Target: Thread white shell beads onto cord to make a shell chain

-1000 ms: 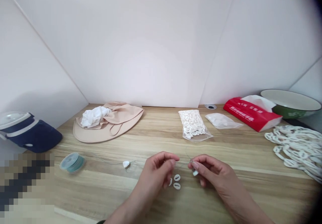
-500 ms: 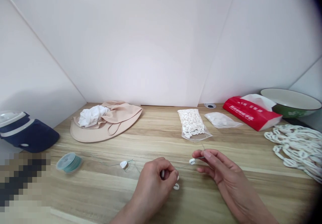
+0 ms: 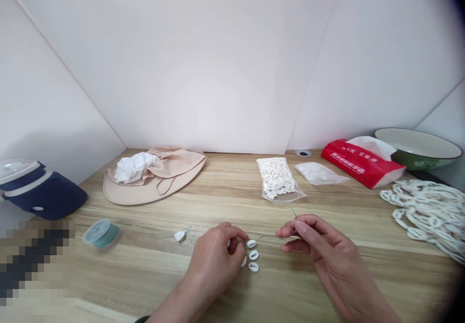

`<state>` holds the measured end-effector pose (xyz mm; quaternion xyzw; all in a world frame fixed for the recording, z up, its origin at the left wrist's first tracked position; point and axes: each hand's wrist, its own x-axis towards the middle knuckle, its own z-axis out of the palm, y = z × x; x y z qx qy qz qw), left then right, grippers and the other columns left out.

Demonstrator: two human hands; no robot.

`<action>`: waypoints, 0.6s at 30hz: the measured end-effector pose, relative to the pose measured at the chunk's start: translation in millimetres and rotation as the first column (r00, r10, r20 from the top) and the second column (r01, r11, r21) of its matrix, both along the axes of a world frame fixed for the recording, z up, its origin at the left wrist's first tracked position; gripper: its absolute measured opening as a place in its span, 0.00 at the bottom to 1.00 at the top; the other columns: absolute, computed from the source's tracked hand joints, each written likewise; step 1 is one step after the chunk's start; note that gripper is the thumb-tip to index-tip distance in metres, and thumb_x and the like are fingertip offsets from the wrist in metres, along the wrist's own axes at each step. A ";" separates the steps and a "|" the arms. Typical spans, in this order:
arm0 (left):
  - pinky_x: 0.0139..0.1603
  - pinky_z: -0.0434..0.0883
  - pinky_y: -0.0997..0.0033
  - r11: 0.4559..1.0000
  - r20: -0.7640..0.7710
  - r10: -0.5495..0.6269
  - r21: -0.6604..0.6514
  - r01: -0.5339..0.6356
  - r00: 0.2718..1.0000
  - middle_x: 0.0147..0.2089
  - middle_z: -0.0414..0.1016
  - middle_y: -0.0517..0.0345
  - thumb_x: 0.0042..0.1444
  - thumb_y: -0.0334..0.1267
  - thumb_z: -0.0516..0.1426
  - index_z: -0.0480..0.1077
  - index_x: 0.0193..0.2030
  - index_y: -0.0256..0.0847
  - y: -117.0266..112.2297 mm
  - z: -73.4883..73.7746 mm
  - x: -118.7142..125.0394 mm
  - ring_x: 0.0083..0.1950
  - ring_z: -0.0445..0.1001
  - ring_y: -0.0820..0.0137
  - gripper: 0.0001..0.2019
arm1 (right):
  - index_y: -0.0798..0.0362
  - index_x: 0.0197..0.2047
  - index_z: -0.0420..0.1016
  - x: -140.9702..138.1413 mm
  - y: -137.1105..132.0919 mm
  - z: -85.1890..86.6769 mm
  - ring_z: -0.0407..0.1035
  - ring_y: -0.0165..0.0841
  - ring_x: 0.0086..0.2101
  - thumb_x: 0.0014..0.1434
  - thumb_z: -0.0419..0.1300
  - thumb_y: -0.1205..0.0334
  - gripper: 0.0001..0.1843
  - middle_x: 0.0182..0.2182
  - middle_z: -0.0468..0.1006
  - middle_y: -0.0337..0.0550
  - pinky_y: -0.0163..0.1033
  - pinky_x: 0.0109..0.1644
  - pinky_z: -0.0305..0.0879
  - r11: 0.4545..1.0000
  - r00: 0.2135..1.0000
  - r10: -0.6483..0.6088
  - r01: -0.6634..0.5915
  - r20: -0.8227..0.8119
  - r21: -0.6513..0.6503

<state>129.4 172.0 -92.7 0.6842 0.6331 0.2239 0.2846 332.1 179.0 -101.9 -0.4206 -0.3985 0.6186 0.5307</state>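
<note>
My right hand (image 3: 319, 245) pinches a thin green thread (image 3: 267, 236) between thumb and fingers, its end poking up past the fingertips. From there the thread runs left to a white cut cowrie shell (image 3: 251, 243) by the fingertips of my left hand (image 3: 221, 253). The left fingers are curled in around that shell and partly cover other shells. Two more cowrie shells lie just below, one a shell with a dark slit (image 3: 253, 267). Farther left, a white shell (image 3: 179, 236) rests with looped thread beside it, near the thread spool (image 3: 101, 234).
A clear bag of shells (image 3: 276, 177) and a smaller white bag (image 3: 317, 173) lie behind my hands. Strung shells (image 3: 428, 211), a red tissue pack (image 3: 363, 163) and a green bowl (image 3: 421, 156) are at right. Left are a beige hat (image 3: 156, 192) and a dark blue jug (image 3: 51, 194).
The shell that hung by my right fingertips is now at my left fingertips. My left hand has shifted slightly left, showing more of the shells on the table.
</note>
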 end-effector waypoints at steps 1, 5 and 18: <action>0.31 0.59 0.74 1.000 0.030 0.007 0.020 -0.007 1.000 0.28 0.71 0.62 0.50 0.30 0.53 0.77 0.36 0.46 -0.3 0.4 0.5 0.28 0.67 0.72 0.13 | 0.52 0.31 0.76 -1.1 -0.8 1.2 0.71 0.35 0.33 0.56 0.64 0.54 0.10 0.29 0.78 0.42 0.38 0.36 0.71 1.000 1.000 0.009 -0.009 -0.012 0.000; 0.32 0.61 0.74 0.998 0.268 0.026 0.051 -0.041 0.963 0.29 0.73 0.58 0.56 0.37 0.54 0.79 0.34 0.42 -2.5 4.4 5.7 0.30 0.67 0.72 0.11 | 0.52 0.30 0.74 -4.7 -2.6 2.5 0.72 0.32 0.27 0.55 0.64 0.54 0.11 0.25 0.77 0.40 0.36 0.31 0.71 0.999 0.999 0.039 -0.040 -0.016 -0.023; 0.17 0.52 0.81 0.929 0.759 0.276 -0.368 0.038 0.590 0.16 0.59 0.67 0.50 0.48 0.62 0.78 0.41 0.35 -3.5 1.7 16.2 0.18 0.54 0.81 0.18 | 0.54 0.27 0.71 -18.4 -9.3 -9.5 0.71 0.29 0.20 0.53 0.64 0.51 0.15 0.21 0.77 0.40 0.32 0.22 0.66 0.959 0.955 0.282 -0.282 0.088 -0.023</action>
